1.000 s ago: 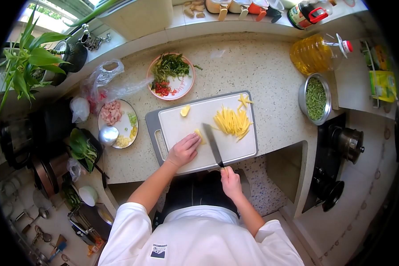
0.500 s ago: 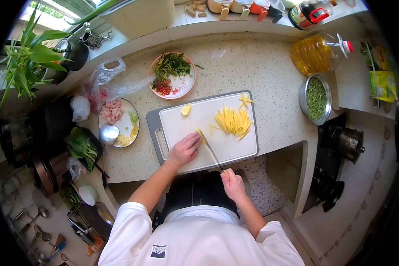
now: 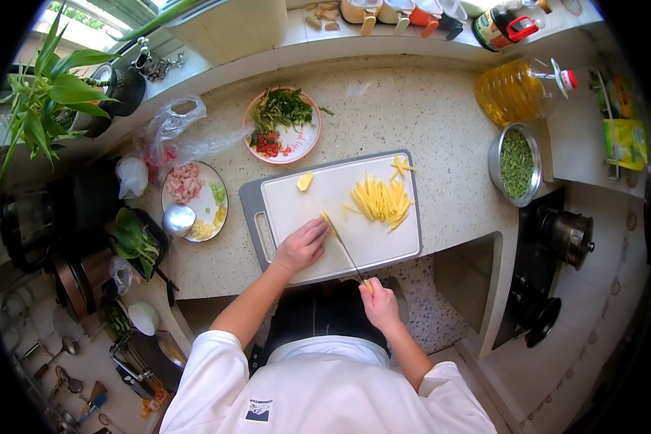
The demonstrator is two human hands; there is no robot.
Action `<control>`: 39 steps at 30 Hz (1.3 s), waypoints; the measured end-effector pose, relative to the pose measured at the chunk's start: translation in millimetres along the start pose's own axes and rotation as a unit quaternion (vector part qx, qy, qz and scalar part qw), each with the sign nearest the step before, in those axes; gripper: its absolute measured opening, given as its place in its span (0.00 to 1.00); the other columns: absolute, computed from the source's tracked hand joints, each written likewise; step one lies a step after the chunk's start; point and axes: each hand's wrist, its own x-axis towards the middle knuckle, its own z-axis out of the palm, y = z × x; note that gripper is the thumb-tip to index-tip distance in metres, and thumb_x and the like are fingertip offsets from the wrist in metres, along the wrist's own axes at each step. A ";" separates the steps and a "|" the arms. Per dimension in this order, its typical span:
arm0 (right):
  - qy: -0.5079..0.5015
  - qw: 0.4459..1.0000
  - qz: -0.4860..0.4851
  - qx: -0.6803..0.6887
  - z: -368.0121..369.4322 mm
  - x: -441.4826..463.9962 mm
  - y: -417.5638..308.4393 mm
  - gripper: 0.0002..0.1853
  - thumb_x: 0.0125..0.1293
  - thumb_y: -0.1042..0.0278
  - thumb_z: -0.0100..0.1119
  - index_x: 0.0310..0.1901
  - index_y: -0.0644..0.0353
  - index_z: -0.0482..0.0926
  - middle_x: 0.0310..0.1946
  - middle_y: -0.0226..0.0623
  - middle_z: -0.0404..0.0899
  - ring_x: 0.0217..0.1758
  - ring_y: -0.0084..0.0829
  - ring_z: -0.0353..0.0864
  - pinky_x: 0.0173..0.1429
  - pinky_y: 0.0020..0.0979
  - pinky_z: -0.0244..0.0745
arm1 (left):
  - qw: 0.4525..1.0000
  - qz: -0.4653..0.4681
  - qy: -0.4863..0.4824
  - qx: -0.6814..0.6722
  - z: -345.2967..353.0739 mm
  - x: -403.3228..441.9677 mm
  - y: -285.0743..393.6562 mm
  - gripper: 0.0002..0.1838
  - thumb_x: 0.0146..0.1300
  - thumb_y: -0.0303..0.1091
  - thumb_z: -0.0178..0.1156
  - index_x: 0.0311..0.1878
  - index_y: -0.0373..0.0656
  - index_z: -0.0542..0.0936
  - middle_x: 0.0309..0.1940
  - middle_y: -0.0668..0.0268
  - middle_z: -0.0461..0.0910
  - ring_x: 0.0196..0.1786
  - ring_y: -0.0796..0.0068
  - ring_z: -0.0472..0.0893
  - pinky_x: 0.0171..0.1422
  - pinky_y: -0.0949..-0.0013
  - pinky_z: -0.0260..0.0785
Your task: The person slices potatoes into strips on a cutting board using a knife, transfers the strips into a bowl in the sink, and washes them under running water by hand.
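My right hand (image 3: pixel 380 304) is closed around the handle of a kitchen knife (image 3: pixel 348 252), whose thin blade slants up and left across the cutting board (image 3: pixel 296 210). My left hand (image 3: pixel 302 246) lies on the board with bent fingers, pressing a small pale-yellow vegetable piece (image 3: pixel 325 215) beside the blade; most of that piece is hidden. To the right is a pile of yellow vegetable strips (image 3: pixel 382 200), with a few more strips (image 3: pixel 401 166) near the upper right corner. A yellow chunk (image 3: pixel 304 181) sits alone above my left hand.
Behind the board is a plate (image 3: pixel 300 137) of chopped greens and red chili. Left stands a plate (image 3: pixel 222 186) with diced meat, garnishes and a spoon (image 3: pixel 179 218). A metal bowl (image 3: pixel 495 163) of green bits and an oil jug (image 3: pixel 510 90) are right, near the stove pot (image 3: pixel 568 235).
Both hands and the knife stay almost in place, with only a very slight shift at the blade. The piles on the board look the same.
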 end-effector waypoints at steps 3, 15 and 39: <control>-0.002 1.000 0.008 -0.013 -1.6 -0.2 -3.8 0.16 0.78 0.52 0.57 0.44 0.58 0.77 0.28 0.54 0.83 0.35 0.61 0.85 0.37 0.54 0.78 | 1.000 0.000 0.000 -0.002 0.8 -0.7 -0.6 0.27 0.49 0.24 0.68 0.56 0.33 0.86 0.59 0.57 0.83 0.66 0.59 0.82 0.72 0.62 0.77; -0.001 0.997 0.028 -0.076 6.4 5.9 -15.3 0.17 0.77 0.48 0.57 0.45 0.57 0.75 0.28 0.54 0.84 0.34 0.62 0.85 0.37 0.58 0.79 | 1.000 -0.014 -0.008 -0.003 1.2 -1.5 -1.0 0.27 0.49 0.25 0.68 0.57 0.35 0.86 0.60 0.58 0.83 0.67 0.60 0.81 0.72 0.63 0.77; 0.005 0.999 0.010 -0.033 3.3 -0.5 -6.7 0.16 0.78 0.51 0.57 0.43 0.58 0.75 0.28 0.54 0.83 0.35 0.62 0.85 0.37 0.56 0.78 | 1.000 -0.003 0.009 -0.002 0.6 -2.0 0.6 0.26 0.49 0.23 0.66 0.56 0.32 0.85 0.60 0.56 0.83 0.66 0.58 0.82 0.72 0.62 0.77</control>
